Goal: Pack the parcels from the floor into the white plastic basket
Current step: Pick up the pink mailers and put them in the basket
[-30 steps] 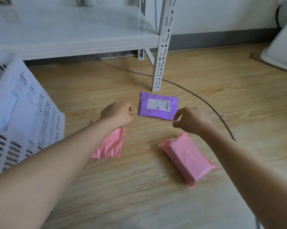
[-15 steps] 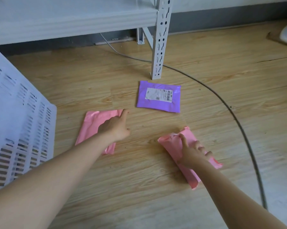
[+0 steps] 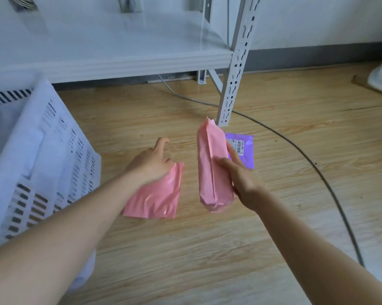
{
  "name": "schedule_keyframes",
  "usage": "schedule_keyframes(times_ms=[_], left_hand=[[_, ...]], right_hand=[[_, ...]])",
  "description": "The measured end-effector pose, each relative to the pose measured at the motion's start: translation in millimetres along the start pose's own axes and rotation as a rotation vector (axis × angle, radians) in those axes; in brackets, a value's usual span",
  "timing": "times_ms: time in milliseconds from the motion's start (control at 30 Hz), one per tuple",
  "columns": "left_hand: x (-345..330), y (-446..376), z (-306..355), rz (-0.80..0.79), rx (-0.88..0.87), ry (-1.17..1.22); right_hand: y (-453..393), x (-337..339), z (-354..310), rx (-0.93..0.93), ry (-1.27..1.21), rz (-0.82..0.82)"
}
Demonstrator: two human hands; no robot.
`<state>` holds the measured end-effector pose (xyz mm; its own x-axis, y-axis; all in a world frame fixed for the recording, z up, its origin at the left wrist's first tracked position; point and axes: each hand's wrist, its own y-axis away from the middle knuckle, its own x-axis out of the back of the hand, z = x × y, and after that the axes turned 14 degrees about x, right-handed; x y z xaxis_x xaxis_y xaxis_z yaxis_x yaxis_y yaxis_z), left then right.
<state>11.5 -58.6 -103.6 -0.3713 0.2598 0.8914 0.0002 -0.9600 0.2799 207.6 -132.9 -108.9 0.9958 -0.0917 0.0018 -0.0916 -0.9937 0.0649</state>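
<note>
Thick pink parcel (image 3: pixel 212 170) held on edge above the wooden floor (image 3: pixel 295 133), clamped by the right hand (image 3: pixel 240 179), thumb on the near face and fingers behind. Flat pink parcel (image 3: pixel 157 192) just left of it, pinched at its top edge by the left hand (image 3: pixel 151 160); lower corner seemingly near or on the floor. Purple parcel (image 3: pixel 243 148) lying flat right behind the thick pink one, not yet picked up.

Best to carry both left and lower them over the rim of the white plastic basket (image 3: pixel 42 155), well to the left, thick one laid flat.

Hard to judge: basket interior washed out, contents unreadable; purple parcel half covered; label print too small to read.
</note>
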Motion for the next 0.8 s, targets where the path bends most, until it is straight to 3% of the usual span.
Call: schedule_keyframes(times_ms=[133, 267, 467, 633, 800], left_hand=[[53.3, 11.8, -20.4, -0.053, 0.016, 0.330], [110.5, 31.3, -41.2, -0.112, -0.075, 0.558], [177.4, 38.1, -92.3, -0.182, -0.147, 0.963], [218.7, 39.9, -157.9, -0.110, -0.281, 0.980], [251.3, 39.7, -224.1, -0.075, -0.280, 0.927]], right_hand=[[-9.1, -50.2, -39.5, 0.112, -0.394, 0.041], [-9.6, -97.0, -79.9, 0.106, -0.555, -0.072], [-5.0, -172.5, -125.5, 0.236, -0.354, -0.164], [-2.0, -241.7, -146.7, 0.314, -0.273, -0.262], [0.1, -320.5, -149.8, 0.262, -0.212, -0.305]])
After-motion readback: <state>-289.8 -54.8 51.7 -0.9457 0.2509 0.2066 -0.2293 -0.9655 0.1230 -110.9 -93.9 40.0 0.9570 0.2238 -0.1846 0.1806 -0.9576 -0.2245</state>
